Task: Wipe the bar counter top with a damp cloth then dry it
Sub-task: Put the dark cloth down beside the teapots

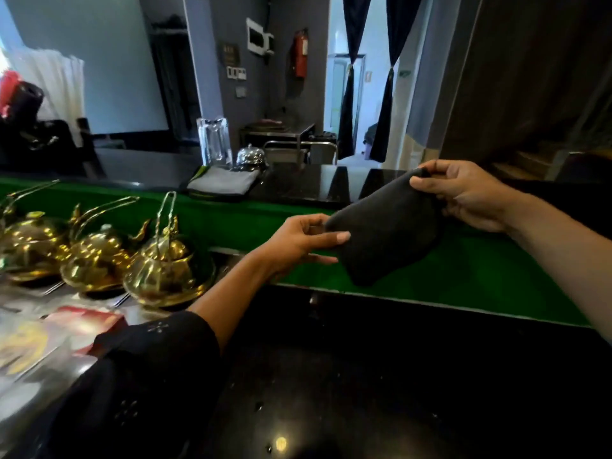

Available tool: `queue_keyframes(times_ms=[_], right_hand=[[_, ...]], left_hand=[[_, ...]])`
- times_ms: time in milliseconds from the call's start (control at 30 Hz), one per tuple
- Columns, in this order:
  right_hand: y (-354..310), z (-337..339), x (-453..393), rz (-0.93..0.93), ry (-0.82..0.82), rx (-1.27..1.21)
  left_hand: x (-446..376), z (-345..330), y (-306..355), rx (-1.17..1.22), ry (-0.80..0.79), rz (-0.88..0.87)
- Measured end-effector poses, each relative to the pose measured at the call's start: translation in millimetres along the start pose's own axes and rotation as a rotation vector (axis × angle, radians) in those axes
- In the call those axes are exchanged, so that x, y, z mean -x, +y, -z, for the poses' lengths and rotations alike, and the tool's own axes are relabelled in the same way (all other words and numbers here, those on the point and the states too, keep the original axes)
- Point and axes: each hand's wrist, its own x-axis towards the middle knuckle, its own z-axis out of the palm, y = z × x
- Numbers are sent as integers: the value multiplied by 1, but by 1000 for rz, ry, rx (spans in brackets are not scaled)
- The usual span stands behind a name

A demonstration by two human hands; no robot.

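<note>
A dark grey cloth [387, 233] hangs in the air between my two hands, above the green ledge [463, 270]. My left hand [298, 243] pinches its lower left corner between thumb and fingers. My right hand [463, 193] pinches its upper right corner, higher and farther back. The glossy black bar counter top [311, 185] runs behind the ledge. A lower black counter surface [364, 376] lies in front of me, speckled with small drops and reflections.
Three golden teapots [162, 263] stand in a row at the left on a steel surface. A folded grey towel [222, 183], a silver bell [250, 157] and a clear glass holder [215, 140] sit on the bar top. Papers [49, 336] lie at lower left.
</note>
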Motion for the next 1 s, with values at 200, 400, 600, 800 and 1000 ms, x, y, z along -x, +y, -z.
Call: queue_keyframes(times_ms=[200,400,600,800,1000], right_hand=[[58,-81,-16,-24,-5,-128],[112,-168,-30,-103,-2,-266],[162,-229,-22,-201,-65,-335],[212,-267,-7,-406,-85,-451],[238,-296,-6,-513,1,-569]], left_hand=[[60,52,-21,89,251,17],[110,103,-32,-9,466,61],[150,120,-58,-329,616,147],[159,141,-90,-644,696,267],[148,155,-113,-858,733,295]])
